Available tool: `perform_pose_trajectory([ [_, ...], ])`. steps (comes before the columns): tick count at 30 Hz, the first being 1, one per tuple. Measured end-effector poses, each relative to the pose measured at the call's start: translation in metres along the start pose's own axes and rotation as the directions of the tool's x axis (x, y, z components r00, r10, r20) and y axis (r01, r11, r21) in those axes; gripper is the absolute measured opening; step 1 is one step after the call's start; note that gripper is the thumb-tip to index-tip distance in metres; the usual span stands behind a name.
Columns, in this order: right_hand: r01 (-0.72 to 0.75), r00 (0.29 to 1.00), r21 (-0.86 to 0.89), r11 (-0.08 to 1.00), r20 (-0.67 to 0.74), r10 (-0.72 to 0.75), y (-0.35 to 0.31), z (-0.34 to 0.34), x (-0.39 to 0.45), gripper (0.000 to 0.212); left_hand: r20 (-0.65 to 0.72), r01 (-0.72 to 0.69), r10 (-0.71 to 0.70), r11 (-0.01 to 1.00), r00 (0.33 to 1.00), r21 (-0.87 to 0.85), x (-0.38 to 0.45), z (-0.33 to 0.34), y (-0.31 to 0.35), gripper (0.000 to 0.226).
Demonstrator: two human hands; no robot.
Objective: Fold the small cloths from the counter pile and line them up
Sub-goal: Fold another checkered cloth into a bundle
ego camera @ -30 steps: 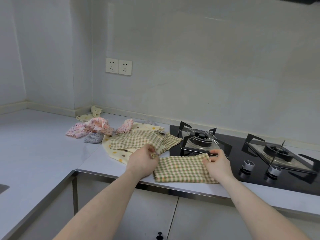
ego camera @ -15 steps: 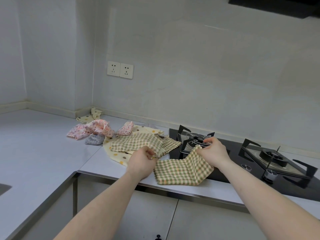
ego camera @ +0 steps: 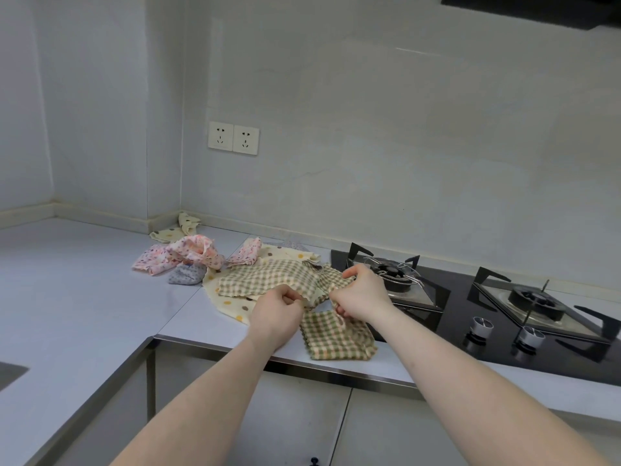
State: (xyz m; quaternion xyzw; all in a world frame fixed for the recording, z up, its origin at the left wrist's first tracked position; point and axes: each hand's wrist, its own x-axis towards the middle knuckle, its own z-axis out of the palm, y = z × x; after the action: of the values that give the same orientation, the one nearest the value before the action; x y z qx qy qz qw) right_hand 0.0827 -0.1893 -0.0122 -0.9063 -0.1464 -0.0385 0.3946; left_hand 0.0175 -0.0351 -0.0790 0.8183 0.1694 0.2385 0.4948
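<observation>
Head camera, kitchen corner: a person works a green checked cloth (ego camera: 337, 338) at the front edge of the table (ego camera: 77, 297), at about 6 o'clock from the loose pile (ego camera: 235, 270). Left hand (ego camera: 277, 312) and right hand (ego camera: 361, 299) sit close together over the cloth's far edge, each grip pinching fabric between curled fingers and thumb — apparently so that two corners meet and the halves line up square. The right hand's pinch lies toward 3 o'clock of the left; exactly which corner each holds is hidden under the fingers.

Doubled over as it seems to be, the cloth lies flat on the table below the hands, a squarish piece with its longer side seemingly running from 12 to 6 o'clock and tilted slightly clockwise; its near edge sits close to the table's metal lip. Its right side nears the black gas hob (ego camera: 470, 314) at 3 o'clock.

Behind it, at 11 o'clock, a second checked cloth (ego camera: 265, 280) lies spread over a cream dotted cloth (ego camera: 232, 299), unfolded. Pink floral cloths (ego camera: 178, 255) and a grey one (ego camera: 186, 274) lie crumpled farther toward 10 o'clock — most of the pile, by the look of it, awaits folding, and no row of finished cloths is visible.
</observation>
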Motion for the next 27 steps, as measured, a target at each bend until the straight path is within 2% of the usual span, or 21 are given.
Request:
perform_pose_trajectory([
  [4,0.003,0.999,0.002,1.0,0.039,-0.003,-0.005,0.017,-0.005,0.04,-0.024,0.002,-0.002,1.0,1.0,-0.019,0.0,-0.001,0.0,0.02],
  [11,-0.015,0.99,0.088,0.996,0.142,0.003,0.002,0.027,-0.017,0.041,-0.045,0.002,-0.002,1.0,0.999,0.006,0.001,-0.002,0.001,0.018],
  [13,0.006,0.993,0.116,0.993,0.114,-0.02,0.006,0.022,-0.019,0.039,-0.045,-0.001,0.002,1.0,0.999,0.019,0.0,-0.002,0.002,0.015],
  [15,0.038,0.999,0.113,0.993,0.025,-0.041,0.014,0.016,-0.018,0.035,-0.035,-0.011,0.012,1.0,0.999,0.027,-0.002,-0.002,0.003,0.012],
  [18,0.047,0.993,0.005,0.999,-0.108,-0.046,0.038,0.007,-0.013,0.032,0.032,-0.042,0.039,0.994,0.999,0.098,-0.002,0.0,0.002,0.011],
  [20,0.009,0.995,-0.017,1.0,-0.101,-0.011,0.055,0.003,-0.012,0.035,0.081,-0.064,0.051,0.984,0.995,0.169,-0.001,0.003,0.0,0.012],
  [23,-0.061,0.998,0.03,0.998,-0.03,0.062,0.07,0.0,-0.012,0.041,0.148,-0.103,0.065,0.958,0.987,0.268,0.002,0.005,-0.001,0.022],
  [27,-0.111,0.993,0.046,0.993,0.044,0.109,0.071,0.0,0.0,0.047,0.192,-0.143,0.078,0.924,0.978,0.354,0.003,0.004,-0.001,0.045],
])
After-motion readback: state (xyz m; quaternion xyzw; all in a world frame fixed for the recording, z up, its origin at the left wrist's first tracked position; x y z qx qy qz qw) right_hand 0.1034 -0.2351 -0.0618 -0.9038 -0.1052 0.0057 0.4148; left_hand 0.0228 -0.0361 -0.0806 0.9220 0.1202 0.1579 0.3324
